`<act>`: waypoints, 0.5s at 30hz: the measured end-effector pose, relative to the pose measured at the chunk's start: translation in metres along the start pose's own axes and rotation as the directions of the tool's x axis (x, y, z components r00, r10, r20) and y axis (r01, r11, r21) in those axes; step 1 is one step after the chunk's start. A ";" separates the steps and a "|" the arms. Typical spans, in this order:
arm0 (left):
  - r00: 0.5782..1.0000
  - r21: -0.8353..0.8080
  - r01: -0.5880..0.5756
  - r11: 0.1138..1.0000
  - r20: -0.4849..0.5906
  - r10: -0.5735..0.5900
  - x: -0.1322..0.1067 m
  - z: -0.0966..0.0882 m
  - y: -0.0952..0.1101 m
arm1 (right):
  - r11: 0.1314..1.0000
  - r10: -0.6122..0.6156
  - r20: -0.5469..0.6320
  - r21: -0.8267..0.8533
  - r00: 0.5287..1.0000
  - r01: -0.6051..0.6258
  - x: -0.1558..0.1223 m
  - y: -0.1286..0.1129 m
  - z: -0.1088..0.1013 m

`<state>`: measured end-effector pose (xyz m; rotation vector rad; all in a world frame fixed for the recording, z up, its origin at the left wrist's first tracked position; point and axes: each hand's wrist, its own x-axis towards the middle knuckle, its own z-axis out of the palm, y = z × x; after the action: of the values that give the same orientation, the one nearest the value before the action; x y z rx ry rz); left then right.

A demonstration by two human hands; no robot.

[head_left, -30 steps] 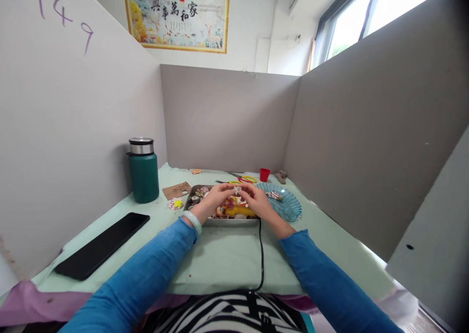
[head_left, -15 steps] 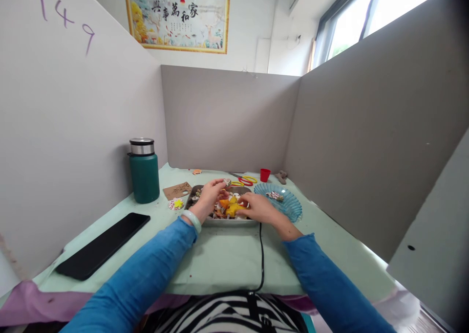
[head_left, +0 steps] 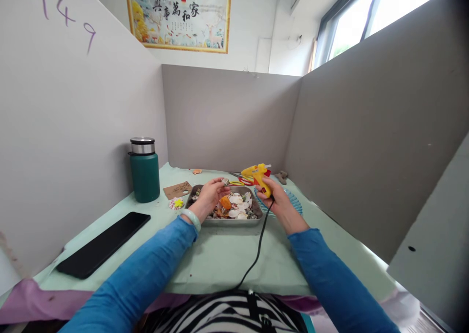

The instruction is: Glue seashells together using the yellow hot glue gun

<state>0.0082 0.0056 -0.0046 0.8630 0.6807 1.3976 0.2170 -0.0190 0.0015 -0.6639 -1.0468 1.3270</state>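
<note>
My right hand (head_left: 275,199) grips the handle of a yellow glue gun (head_left: 256,174), lifted above the right end of a metal tray (head_left: 208,221); its black cord (head_left: 256,247) runs down to the table's front edge. My left hand (head_left: 210,194) hovers over the tray's left part, fingers pinched on a small pale shell (head_left: 224,181). The tray is full of shells (head_left: 236,207), white, orange and brown. A blue glass plate (head_left: 295,206) lies partly hidden behind my right hand.
A green flask (head_left: 144,170) stands at the left, a black phone (head_left: 103,245) lies near the front left. A brown card (head_left: 177,190), a small decorated shell (head_left: 176,204), scissors (head_left: 240,180) and grey partition walls surround the green mat (head_left: 220,259).
My right hand picked the yellow glue gun out of the tray and raised it to the right. My left hand stayed over the tray, holding the small shell.
</note>
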 end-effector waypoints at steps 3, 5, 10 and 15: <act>1.000 -0.032 0.009 0.999 0.013 -0.009 -0.001 0.001 0.000 | 0.979 0.096 0.056 0.175 0.994 -0.104 -0.002 -0.001 0.004; 1.000 -0.051 0.014 0.999 0.011 -0.013 0.000 0.001 0.000 | 0.968 0.126 0.095 0.205 0.987 -0.143 -0.005 -0.001 0.007; 0.998 -0.054 -0.001 0.999 0.057 0.004 0.001 0.000 0.000 | 0.958 0.045 0.086 0.278 0.995 -0.067 -0.009 0.001 0.011; 0.999 -0.029 -0.015 0.999 0.028 0.016 0.000 0.001 -0.001 | 0.962 0.265 0.115 0.034 0.957 -0.271 -0.007 0.009 0.010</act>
<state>0.0096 0.0057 -0.0052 0.8655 0.6327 1.4031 0.2045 -0.0264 -0.0037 -0.7213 -1.0338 1.6357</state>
